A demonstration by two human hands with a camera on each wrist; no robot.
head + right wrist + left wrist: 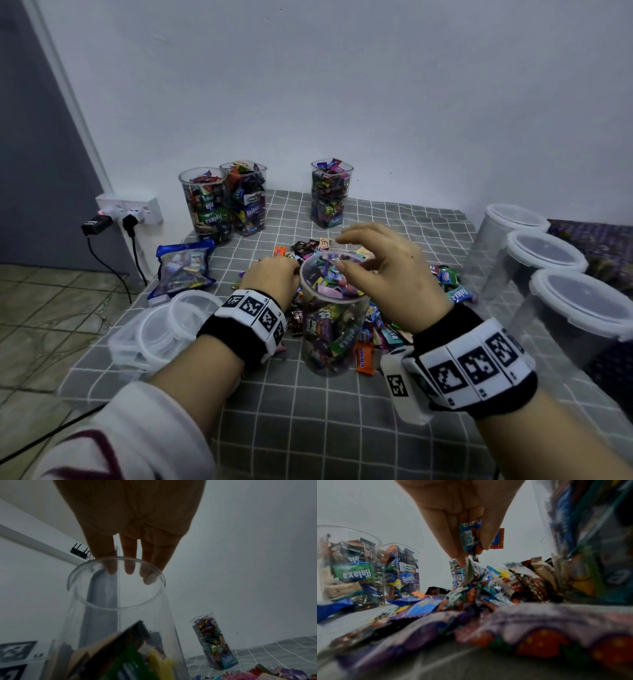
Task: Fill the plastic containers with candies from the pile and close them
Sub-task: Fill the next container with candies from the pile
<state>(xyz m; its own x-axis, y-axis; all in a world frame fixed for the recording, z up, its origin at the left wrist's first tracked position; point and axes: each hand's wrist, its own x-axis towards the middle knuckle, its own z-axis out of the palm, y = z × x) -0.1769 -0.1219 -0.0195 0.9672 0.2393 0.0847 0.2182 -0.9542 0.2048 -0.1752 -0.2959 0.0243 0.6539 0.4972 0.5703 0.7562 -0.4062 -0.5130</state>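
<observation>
A clear round container (334, 308), nearly full of wrapped candies, stands in the middle of the grey checked cloth (308, 411). The candy pile (376, 329) lies around and behind it. My left hand (274, 279) is down in the pile just left of the container; in the left wrist view it (471, 543) pinches a few wrapped candies (471, 536) above the pile (488, 588). My right hand (373, 257) hovers over the container's mouth, fingers spread and relaxed, holding nothing. In the right wrist view its fingertips (128, 569) hang behind the container's rim (116, 582).
Three filled lidless containers (205, 205) (248, 198) (330, 193) stand by the back wall. Loose clear lids (161, 332) lie at the front left beside a blue candy bag (185, 267). Three lidded containers (582, 308) lie at the right. A wall socket with plugs (130, 210) is at left.
</observation>
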